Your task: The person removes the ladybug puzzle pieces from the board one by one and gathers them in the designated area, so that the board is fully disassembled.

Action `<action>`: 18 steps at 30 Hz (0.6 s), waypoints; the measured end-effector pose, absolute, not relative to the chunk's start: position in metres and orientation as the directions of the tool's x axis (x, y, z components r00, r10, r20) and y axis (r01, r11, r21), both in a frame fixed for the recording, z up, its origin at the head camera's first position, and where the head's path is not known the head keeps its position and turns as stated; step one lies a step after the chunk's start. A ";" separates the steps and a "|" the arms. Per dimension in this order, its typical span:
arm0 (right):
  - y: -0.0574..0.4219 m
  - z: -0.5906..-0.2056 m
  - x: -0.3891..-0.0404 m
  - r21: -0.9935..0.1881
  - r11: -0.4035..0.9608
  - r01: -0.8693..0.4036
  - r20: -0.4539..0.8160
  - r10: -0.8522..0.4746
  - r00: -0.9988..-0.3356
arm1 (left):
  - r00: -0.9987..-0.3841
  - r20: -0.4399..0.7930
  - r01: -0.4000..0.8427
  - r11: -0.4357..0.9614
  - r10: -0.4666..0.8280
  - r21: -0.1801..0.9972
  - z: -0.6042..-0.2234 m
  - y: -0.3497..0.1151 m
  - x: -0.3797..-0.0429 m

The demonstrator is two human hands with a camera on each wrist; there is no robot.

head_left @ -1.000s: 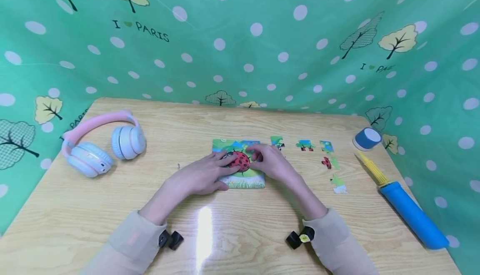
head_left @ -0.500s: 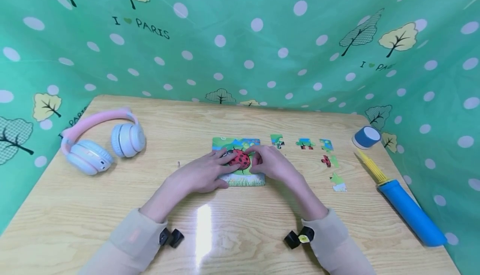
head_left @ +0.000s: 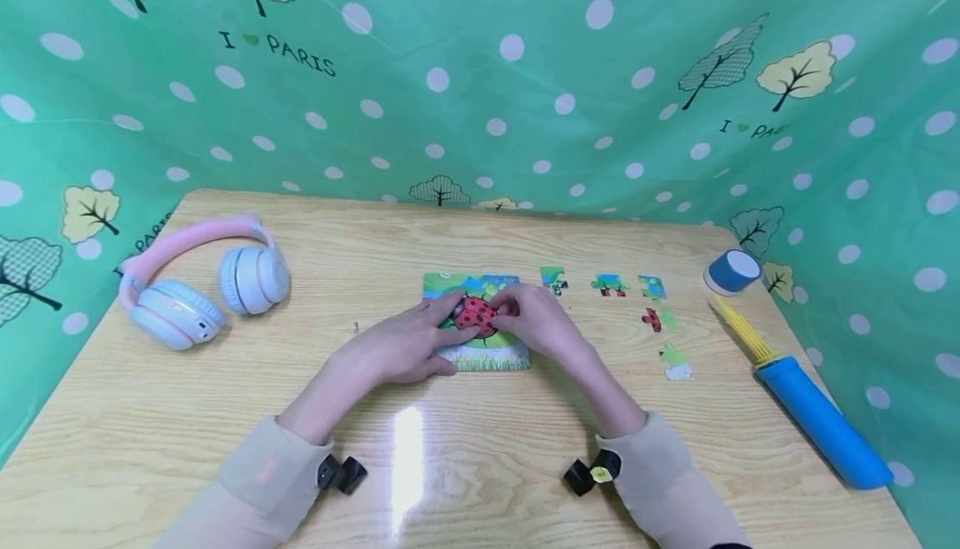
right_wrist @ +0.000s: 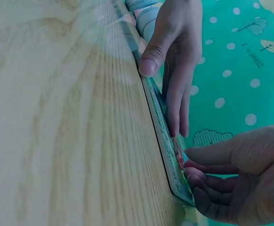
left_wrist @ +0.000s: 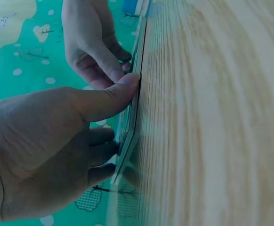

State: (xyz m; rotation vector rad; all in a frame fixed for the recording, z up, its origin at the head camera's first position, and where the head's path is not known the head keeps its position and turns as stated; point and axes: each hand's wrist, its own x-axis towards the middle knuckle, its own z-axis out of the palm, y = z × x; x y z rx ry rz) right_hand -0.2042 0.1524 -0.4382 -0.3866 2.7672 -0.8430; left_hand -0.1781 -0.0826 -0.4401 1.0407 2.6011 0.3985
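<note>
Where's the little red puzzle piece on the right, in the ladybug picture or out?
Out. The red piece lies on the table to the right of the ladybug picture, with a gap between them.

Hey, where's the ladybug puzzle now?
In the head view, the ladybug puzzle lies on the table, left of the loose pieces, with the left hand resting on it and the right hand at its right.

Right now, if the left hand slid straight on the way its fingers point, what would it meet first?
Most likely the right hand, curled at the ladybug puzzle just ahead of the left hand; whether they would meet squarely or brush past is hard to judge.
</note>
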 end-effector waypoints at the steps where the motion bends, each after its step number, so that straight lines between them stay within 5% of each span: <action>1: 0.151 -0.438 -0.205 -0.572 0.802 -0.172 -0.132 -0.297 -0.946 | -0.694 -0.185 0.606 0.703 0.696 0.371 -0.440 -0.083 -0.178; 18: 0.136 -0.440 -0.203 -0.631 0.772 -0.078 -0.149 -0.220 -0.964 | -0.664 -0.157 0.650 0.669 0.731 0.361 -0.442 -0.086 -0.178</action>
